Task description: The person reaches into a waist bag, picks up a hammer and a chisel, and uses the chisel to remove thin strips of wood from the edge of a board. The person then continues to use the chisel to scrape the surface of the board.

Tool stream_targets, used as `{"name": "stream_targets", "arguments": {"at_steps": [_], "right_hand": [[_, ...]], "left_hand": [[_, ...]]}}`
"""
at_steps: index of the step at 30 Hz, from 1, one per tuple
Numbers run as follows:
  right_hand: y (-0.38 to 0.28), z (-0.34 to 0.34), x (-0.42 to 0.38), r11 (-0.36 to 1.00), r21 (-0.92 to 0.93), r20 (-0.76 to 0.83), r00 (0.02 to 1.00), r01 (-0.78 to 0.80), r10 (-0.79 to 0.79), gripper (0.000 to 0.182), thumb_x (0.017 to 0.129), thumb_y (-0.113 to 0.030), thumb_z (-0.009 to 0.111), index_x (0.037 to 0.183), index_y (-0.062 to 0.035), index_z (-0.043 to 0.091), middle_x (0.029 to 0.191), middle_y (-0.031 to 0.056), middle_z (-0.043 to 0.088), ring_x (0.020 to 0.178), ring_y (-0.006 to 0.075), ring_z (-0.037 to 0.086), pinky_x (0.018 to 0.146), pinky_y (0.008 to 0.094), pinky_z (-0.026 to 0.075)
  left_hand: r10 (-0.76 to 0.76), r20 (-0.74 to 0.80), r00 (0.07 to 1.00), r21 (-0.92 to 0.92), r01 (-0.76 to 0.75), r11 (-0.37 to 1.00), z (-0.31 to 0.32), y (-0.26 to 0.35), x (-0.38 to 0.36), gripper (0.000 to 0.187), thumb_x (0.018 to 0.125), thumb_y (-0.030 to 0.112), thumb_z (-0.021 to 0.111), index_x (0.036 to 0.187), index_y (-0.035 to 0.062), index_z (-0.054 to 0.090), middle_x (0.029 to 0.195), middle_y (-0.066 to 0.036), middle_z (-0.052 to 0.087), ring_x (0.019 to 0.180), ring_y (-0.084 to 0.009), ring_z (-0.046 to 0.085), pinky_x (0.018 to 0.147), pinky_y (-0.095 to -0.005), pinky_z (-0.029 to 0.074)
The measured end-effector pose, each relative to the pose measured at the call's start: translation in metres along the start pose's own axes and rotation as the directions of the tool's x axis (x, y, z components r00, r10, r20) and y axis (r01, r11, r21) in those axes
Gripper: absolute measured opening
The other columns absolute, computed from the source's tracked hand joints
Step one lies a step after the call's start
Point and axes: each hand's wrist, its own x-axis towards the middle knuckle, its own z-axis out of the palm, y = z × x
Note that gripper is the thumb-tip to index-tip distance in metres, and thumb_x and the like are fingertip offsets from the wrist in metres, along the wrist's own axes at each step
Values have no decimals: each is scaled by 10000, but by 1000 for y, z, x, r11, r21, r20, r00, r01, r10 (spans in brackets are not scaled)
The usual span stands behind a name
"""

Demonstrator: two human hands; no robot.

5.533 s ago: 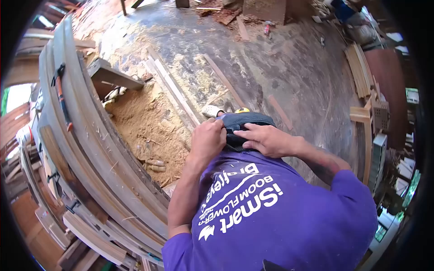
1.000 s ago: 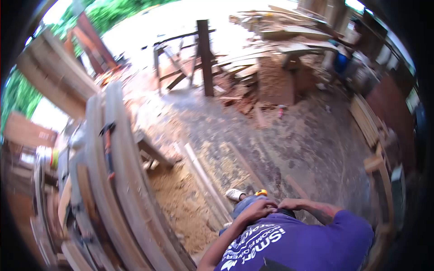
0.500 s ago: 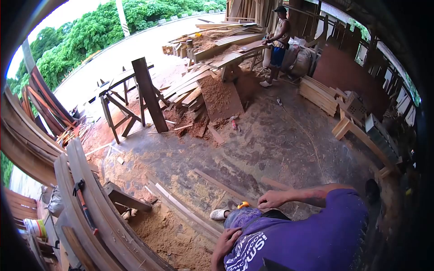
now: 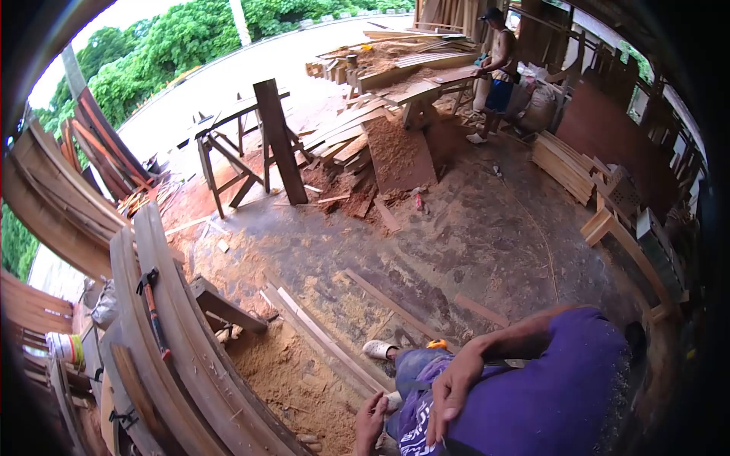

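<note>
A: What lies at nine o'clock?
B: A stack of long curved brown wooden boards (image 4: pixel 163 319), with a red-handled clamp (image 4: pixel 154 310) on it.
A: And the hands?
B: At six o'clock the left hand (image 4: pixel 370 422) is loosely curled beside the purple printed shirt (image 4: pixel 532 395). The right hand (image 4: pixel 453 389), fingers spread, lies flat on this shirt.
A: At one o'clock?
B: Another person (image 4: pixel 498 72) stands at a wooden bench (image 4: pixel 426 87).

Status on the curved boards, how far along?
Done: curved boards stand stacked on edge, a clamp on them, sawdust piled beside. In hand: nothing; left hand and right hand rest empty at the purple shirt. Left: loose slats lie on the floor.
</note>
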Motion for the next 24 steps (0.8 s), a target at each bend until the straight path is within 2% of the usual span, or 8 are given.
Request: {"name": "stream_targets", "arguments": {"at_steps": [2, 4, 7, 8, 11, 13, 18, 24], "right_hand": [[10, -5, 6, 714, -505, -302, 875, -484, 379, 419, 1004, -341, 555, 1238, -10, 660, 1317, 204, 612, 1305, 307, 517, 1119, 445, 337], [15, -9, 6, -84, -794, -597, 748, -602, 290, 471, 957, -411, 593, 1231, -34, 663, 1239, 190, 648, 1185, 352, 594, 1049, 465, 420], [30, -27, 0, 557, -715, -510, 860, -423, -1, 454, 958, -409, 593, 1224, -47, 658, 1216, 169, 661, 1128, 348, 620, 986, 447, 470], [17, -26, 2, 707, -529, -546, 826, -470, 141, 425, 952, -388, 613, 1212, -54, 656, 1197, 174, 662, 1115, 364, 616, 977, 434, 472], [-2, -38, 7, 604, -684, -460, 884, -408, 76, 413, 932, -359, 649, 1202, -47, 660, 1180, 180, 668, 1112, 369, 615, 991, 432, 460], [3, -68, -8, 297, -854, -407, 904, -427, 130, 411, 903, -330, 682, 1198, -45, 660, 1164, 202, 670, 1120, 379, 607, 1000, 430, 446], [8, -82, -22, 136, -814, -515, 810, -565, 280, 435, 877, -302, 703, 1202, -17, 651, 1176, 228, 661, 1158, 386, 588, 1005, 438, 437], [8, -56, -2, 162, -848, -480, 861, -504, 168, 452, 872, -268, 707, 1210, 23, 630, 1128, 260, 669, 1067, 418, 633, 930, 443, 495]], "left_hand": [[-22, -105, 994, 19, 24, 1000, -16, -25, -11, 385, 969, 274, 654, 1238, -1, 648, 1074, -103, 706, 978, -154, 648, 871, -292, 507], [30, -211, 977, 55, -18, 998, -23, -7, -32, 381, 971, 266, 648, 1238, -7, 646, 1036, -94, 708, 944, -153, 648, 846, -287, 509], [-8, -434, 901, 47, 32, 998, -33, 6, -80, 376, 974, 254, 637, 1242, -11, 642, 1004, -83, 703, 913, -138, 642, 816, -271, 511], [-149, -488, 860, -21, 159, 987, -31, 32, -98, 372, 981, 253, 621, 1244, -10, 641, 999, -78, 703, 908, -125, 644, 794, -264, 514], [-144, -717, 682, -130, 72, 989, -23, 42, -130, 367, 973, 274, 623, 1199, -14, 658, 972, -79, 720, 891, -108, 642, 781, -283, 509], [-210, -838, 503, -205, 67, 977, 23, 40, -167, 356, 963, 272, 635, 1177, -11, 666, 977, -97, 725, 901, -125, 648, 803, -297, 513], [-234, -841, 488, -287, -36, 957, 62, 20, -173, 329, 949, 267, 650, 1142, 2, 679, 1018, -130, 722, 936, -177, 662, 837, -310, 517], [-72, -993, -89, -89, 204, 975, 1, -18, -253, 250, 893, 173, 643, 1076, 10, 694, 1090, -180, 693, 1017, -287, 671, 890, -381, 522]]}}
